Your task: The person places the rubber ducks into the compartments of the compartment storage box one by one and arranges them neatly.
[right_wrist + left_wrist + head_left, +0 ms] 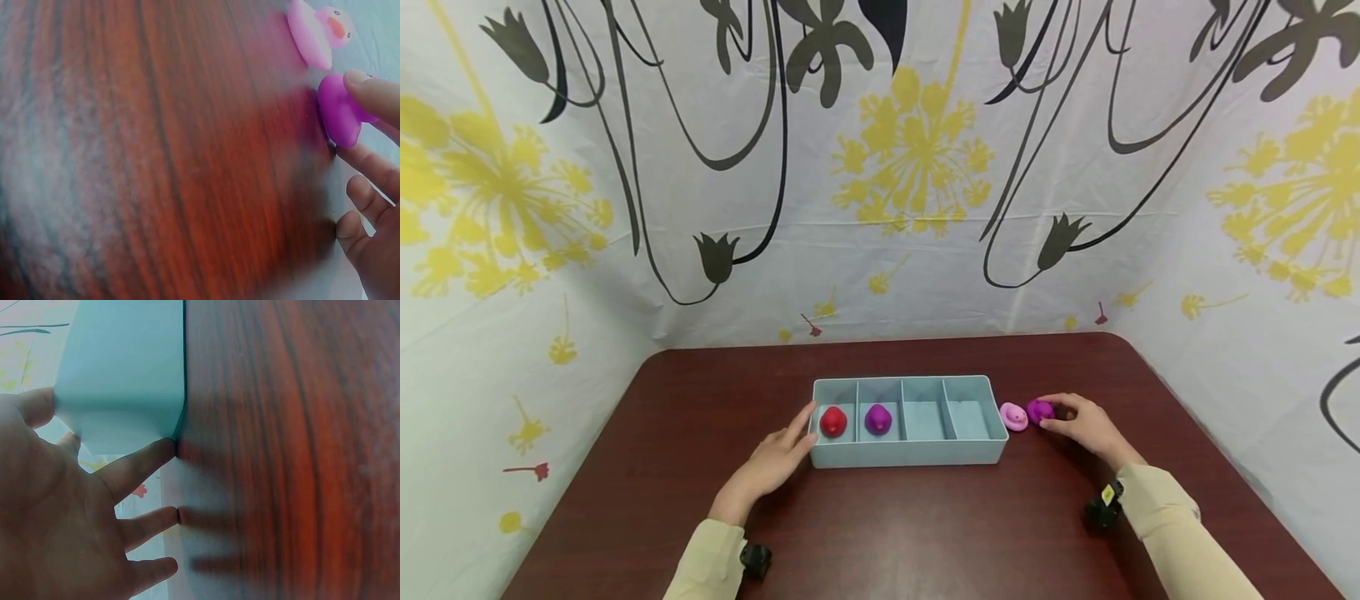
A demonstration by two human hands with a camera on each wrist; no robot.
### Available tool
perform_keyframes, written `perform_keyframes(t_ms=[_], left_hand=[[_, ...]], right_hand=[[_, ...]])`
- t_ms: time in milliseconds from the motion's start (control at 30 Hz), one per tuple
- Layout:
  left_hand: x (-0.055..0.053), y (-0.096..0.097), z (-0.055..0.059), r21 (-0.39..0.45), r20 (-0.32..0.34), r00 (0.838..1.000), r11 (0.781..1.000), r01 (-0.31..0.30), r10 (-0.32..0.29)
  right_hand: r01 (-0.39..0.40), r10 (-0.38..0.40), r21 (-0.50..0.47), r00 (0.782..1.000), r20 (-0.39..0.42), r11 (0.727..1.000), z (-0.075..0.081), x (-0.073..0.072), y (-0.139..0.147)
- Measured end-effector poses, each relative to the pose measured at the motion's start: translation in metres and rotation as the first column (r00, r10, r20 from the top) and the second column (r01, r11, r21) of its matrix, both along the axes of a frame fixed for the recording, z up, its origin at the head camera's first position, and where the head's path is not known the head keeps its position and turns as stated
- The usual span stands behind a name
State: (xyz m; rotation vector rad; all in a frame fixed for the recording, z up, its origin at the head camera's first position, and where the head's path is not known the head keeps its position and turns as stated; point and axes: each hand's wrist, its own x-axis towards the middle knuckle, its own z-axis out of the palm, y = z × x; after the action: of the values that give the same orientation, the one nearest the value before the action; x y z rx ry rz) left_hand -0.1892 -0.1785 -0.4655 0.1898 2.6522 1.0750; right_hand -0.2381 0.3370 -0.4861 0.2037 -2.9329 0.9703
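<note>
A pale blue four-part tray (906,452) stands on the table. My left hand (778,458) rests against its left end, fingers spread and fairly straight; the left wrist view shows thumb and fingertips (164,450) touching the tray's end. In the leftmost compartment sits a red rubber duck (832,422), with a purple duck (877,419) in the compartment beside it. Right of the tray, my right hand (1084,427) pinches another purple rubber duck (340,109) between thumb and fingers, at table level. A pink rubber duck (315,34) sits between that duck and the tray.
The dark red wooden table (880,533) has rounded back corners. Behind it and along both sides hangs a white cloth (820,192) with yellow and grey flower prints. The two right compartments (972,421) of the tray hold no duck.
</note>
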Motion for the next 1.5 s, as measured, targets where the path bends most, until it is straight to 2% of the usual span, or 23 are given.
perform_keyframes(t_ms=[133,367,667,967,1267,1500], left_hand=[[0.000,0.000,0.001,0.003,-0.003,1.000,1.000,0.008,-0.008],[-0.001,-0.002,0.001,0.009,0.002,1.000,1.000,0.009,-0.009],[-0.003,-0.002,0.001,0.013,-0.001,1.000,1.000,0.012,-0.012],[-0.005,-0.003,0.005,-0.004,0.001,1.000,1.000,0.020,-0.020],[-0.003,-0.003,0.001,-0.004,-0.007,1.000,1.000,0.029,-0.029],[-0.001,-0.002,0.000,-0.007,-0.007,1.000,1.000,0.026,-0.026]], right_hand=[[0.021,-0.021,-0.020,1.000,0.014,1.000,0.002,0.002,0.002],[0.030,-0.030,-0.034,1.000,-0.005,0.999,0.009,0.001,0.005],[0.030,-0.030,-0.055,0.999,-0.009,0.998,0.025,0.002,0.002],[0.017,-0.019,-0.037,0.999,-0.036,0.999,0.037,0.003,-0.001],[-0.001,-0.002,-0.042,0.998,-0.066,0.999,0.044,0.009,-0.012],[-0.035,0.031,-0.085,0.998,-0.049,0.996,0.054,0.011,-0.027]])
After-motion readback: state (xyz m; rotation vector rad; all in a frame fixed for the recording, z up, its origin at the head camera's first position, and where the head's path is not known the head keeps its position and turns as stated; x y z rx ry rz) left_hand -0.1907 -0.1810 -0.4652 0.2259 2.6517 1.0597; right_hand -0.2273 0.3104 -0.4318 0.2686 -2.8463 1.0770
